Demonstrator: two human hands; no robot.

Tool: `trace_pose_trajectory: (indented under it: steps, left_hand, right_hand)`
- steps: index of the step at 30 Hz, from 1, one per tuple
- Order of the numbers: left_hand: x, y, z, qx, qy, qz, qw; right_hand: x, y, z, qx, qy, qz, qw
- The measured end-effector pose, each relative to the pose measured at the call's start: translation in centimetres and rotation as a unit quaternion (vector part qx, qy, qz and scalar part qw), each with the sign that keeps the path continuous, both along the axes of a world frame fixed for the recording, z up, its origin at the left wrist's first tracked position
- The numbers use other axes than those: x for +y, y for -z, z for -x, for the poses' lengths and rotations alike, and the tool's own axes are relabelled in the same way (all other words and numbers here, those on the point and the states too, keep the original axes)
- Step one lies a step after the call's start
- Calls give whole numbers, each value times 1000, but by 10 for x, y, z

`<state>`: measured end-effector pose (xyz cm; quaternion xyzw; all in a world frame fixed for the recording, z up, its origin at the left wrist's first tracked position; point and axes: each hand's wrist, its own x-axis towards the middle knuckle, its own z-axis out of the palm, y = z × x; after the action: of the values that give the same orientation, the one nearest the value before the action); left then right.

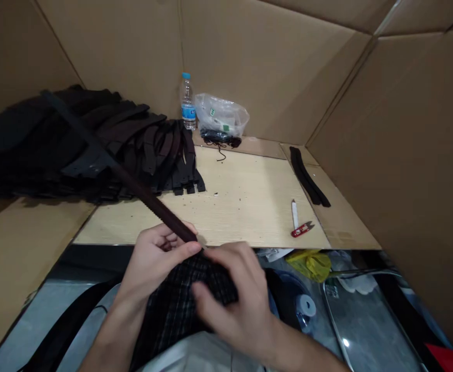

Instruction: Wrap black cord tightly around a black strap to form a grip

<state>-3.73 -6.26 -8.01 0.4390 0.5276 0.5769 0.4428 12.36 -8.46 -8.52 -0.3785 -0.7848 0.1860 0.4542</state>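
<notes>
A long, dark brown-black strip (pixel 141 191) runs diagonally from the upper left down to my hands. My left hand (pixel 160 256) is closed around its near end, the thumb pressed on top by the tip. My right hand (pixel 242 294) is close beside that end, its index fingertip by my left thumb. The right thumb stands apart, a little blurred, and the fingers are bent. Whether a small thing sits at the right fingertips is too unclear to tell. A big pile of similar dark strips (pixel 133 139) lies at the left on the table.
On the pale table (pixel 250 181) lie red thread snips (pixel 302 229), a white pencil-like marker (pixel 295 213) and two dark strips (pixel 307 175). A water bottle (pixel 187 103) and a clear plastic bag (pixel 222 113) stand at the back. Cardboard walls (pixel 269 67) enclose the table.
</notes>
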Motion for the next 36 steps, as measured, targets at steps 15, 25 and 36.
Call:
trace_pose_trajectory:
  steps: [15, 25, 36]
  left_hand:
    - [10, 5, -3, 31, 55, -9, 998]
    - [11, 11, -7, 3, 61, -32, 998]
    - [13, 23, 1, -78, 124, 14, 989]
  right_hand:
    - [25, 31, -20, 3, 26, 60, 998]
    - [24, 23, -12, 183, -44, 329, 925]
    - [20, 45, 3, 388, -249, 552, 695]
